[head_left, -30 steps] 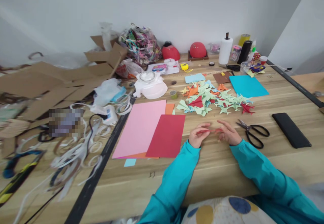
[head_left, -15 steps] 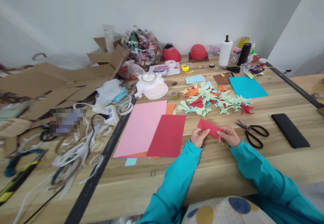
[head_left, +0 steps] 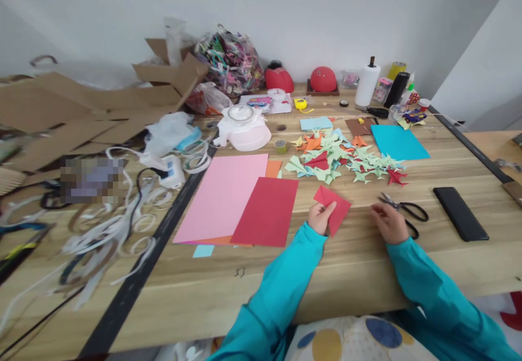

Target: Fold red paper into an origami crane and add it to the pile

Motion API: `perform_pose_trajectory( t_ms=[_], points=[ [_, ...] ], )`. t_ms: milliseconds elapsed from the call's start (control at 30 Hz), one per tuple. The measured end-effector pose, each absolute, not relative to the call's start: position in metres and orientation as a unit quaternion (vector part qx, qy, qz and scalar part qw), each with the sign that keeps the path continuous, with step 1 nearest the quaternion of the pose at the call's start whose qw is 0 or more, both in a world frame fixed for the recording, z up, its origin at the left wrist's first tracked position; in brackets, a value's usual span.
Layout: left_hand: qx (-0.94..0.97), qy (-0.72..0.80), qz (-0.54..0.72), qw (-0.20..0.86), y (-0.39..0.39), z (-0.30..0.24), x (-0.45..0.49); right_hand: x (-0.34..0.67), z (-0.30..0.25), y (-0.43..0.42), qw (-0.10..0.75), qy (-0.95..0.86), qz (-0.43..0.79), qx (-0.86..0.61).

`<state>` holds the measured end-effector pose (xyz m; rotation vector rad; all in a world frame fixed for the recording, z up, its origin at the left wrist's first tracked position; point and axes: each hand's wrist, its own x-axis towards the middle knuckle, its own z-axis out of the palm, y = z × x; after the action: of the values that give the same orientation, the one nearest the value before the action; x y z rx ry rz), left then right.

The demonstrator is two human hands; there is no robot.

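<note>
My left hand (head_left: 320, 218) pinches a small red paper square (head_left: 335, 209) by its lower left edge, just above the wooden table (head_left: 359, 274). My right hand (head_left: 389, 223) has come off the paper and rests to the right with its fingers loosely curled, holding nothing. It lies right beside the black-handled scissors (head_left: 403, 210). A heap of folded paper cranes (head_left: 342, 160) in green, orange and red lies just beyond both hands. Both arms wear teal sleeves.
Pink (head_left: 222, 195) and red (head_left: 269, 211) paper sheets lie to the left, a blue sheet (head_left: 398, 142) at the back right. A black phone (head_left: 460, 221) sits right of the scissors. Cardboard (head_left: 81, 116), tape rings and cords crowd the left side. Bottles and a paper roll (head_left: 366, 83) line the wall.
The right hand let go of the red paper and moved right toward the scissors. The left hand keeps the paper, now opened flatter into a square. The camera shifted slightly.
</note>
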<state>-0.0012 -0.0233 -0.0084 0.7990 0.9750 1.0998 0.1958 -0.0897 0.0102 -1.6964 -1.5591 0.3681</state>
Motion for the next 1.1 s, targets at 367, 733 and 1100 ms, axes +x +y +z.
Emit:
perform_pose_trajectory(
  t_ms=[367,733,1100],
  points=[
    [0.278,0.442,0.466,0.714,-0.022,0.018,-0.004,0.267,-0.004,-0.121,0.163,-0.650,-0.091,-0.736],
    [0.271,0.457,0.485,0.695,-0.013,0.013,-0.011,0.183,0.032,-0.065,0.549,-0.398,0.531,-0.508],
    [0.265,0.468,0.478,0.694,-0.005,0.009,-0.013,0.151,0.021,-0.064,0.408,-0.274,0.805,-0.333]
  ],
)
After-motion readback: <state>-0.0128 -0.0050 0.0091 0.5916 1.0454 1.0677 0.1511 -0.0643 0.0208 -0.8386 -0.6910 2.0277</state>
